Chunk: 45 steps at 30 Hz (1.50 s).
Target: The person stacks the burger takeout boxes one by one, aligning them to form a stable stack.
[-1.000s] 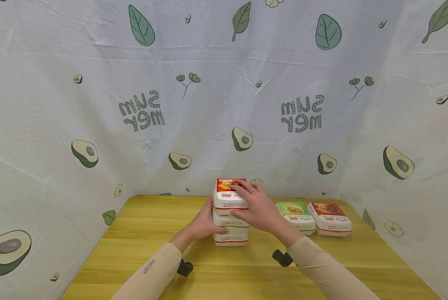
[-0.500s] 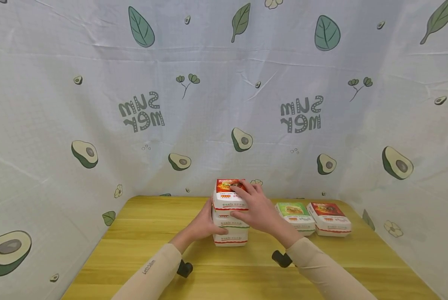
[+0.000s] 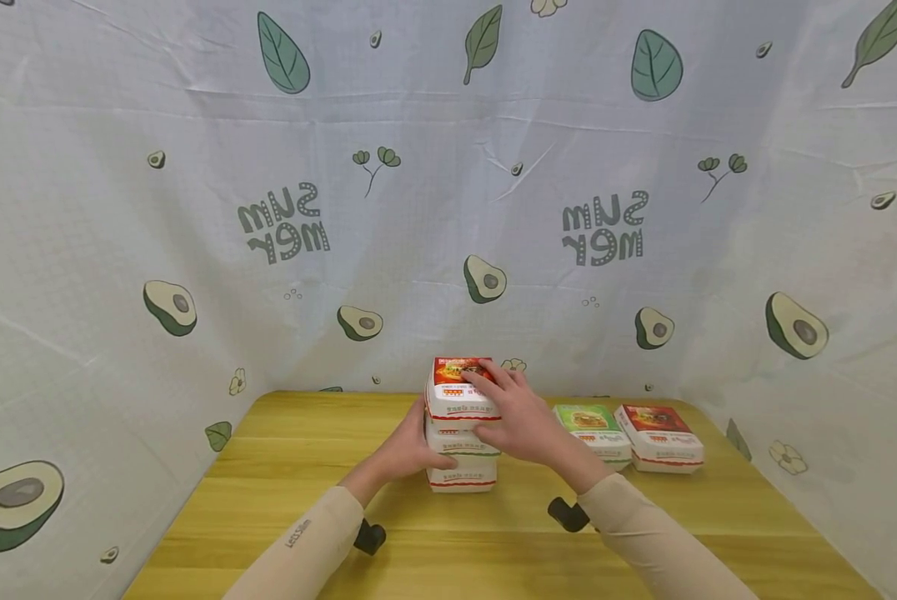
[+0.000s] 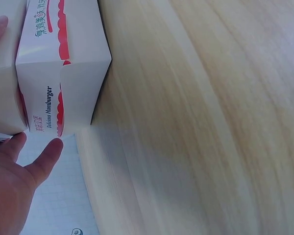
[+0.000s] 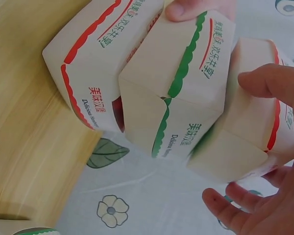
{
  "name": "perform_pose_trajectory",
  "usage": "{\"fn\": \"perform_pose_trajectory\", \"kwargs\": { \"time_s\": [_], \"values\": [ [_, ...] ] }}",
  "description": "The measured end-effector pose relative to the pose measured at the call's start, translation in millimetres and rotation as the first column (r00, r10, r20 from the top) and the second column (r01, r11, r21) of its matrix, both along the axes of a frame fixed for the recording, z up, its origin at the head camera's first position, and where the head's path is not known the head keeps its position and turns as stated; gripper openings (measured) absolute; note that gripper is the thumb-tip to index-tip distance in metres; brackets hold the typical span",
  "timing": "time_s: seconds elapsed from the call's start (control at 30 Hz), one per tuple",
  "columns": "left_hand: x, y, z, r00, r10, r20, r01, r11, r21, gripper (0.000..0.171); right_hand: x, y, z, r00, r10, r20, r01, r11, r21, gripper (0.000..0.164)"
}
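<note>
Three paper hamburger boxes stand stacked in the head view. The red-topped box (image 3: 459, 408) is uppermost, a green-trimmed box (image 3: 448, 442) is in the middle and a red-trimmed box (image 3: 473, 482) is at the bottom on the table. My left hand (image 3: 407, 450) holds the stack's left side low down, its thumb across the front near the middle box and its fingers round the far side. My right hand (image 3: 527, 419) grips the top box at its right, fingers over the lid and thumb on the front. In the right wrist view, some right fingers (image 5: 225, 203) stick out past the box.
To the stack's right, a green-topped hamburger box (image 3: 589, 429) and a red-topped one (image 3: 662, 437) sit side by side on the wooden table (image 3: 306, 492). A patterned cloth (image 3: 418, 217) hangs behind. Black wrist mounts (image 3: 369, 536) show at both forearms.
My right thumb has shifted slightly to the right along the front of the top box, and the box's near edge turns a little with it. My left hand keeps its place.
</note>
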State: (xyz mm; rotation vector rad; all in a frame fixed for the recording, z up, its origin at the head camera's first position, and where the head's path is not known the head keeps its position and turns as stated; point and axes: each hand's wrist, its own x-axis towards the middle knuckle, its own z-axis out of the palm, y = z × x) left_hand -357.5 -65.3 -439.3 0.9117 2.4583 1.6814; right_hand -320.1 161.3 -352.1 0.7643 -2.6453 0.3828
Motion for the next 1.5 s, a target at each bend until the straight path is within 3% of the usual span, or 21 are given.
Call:
{"fn": "perform_pose_trajectory", "kwargs": {
  "time_s": [0.27, 0.53, 0.67, 1.0, 1.5],
  "values": [
    [-0.4, 2.2, 1.3, 1.000, -0.025, -0.004, 0.025, 1.000, 0.004, 0.106, 2.0, 3.1, 1.5, 0.999, -0.014, 0.035, 0.013, 1.000, 0.011, 0.080],
    [1.1, 4.2, 4.5, 0.996, -0.082, -0.025, 0.083, 0.995, 0.060, 0.112, 3.0, 4.4, 1.0, 0.999, -0.024, 0.044, 0.024, 1.000, 0.010, 0.082],
    [4.0, 2.9, 8.5, 0.998, -0.049, -0.024, 0.051, 0.997, 0.064, 0.111, 3.2, 3.5, 1.1, 0.999, -0.025, 0.044, 0.025, 1.000, 0.012, 0.081],
    [8.8, 0.8, 18.2, 0.994, 0.111, -0.005, -0.111, 0.993, 0.027, 0.125, 4.9, 1.5, 2.7, 0.997, -0.027, 0.066, 0.027, 1.000, -0.001, 0.080],
    [3.4, 6.3, 21.1, 0.995, 0.095, -0.015, -0.094, 0.994, 0.053, 0.131, 6.8, 3.1, 2.7, 0.998, 0.008, 0.060, -0.006, 1.000, -0.027, 0.079]
  ]
}}
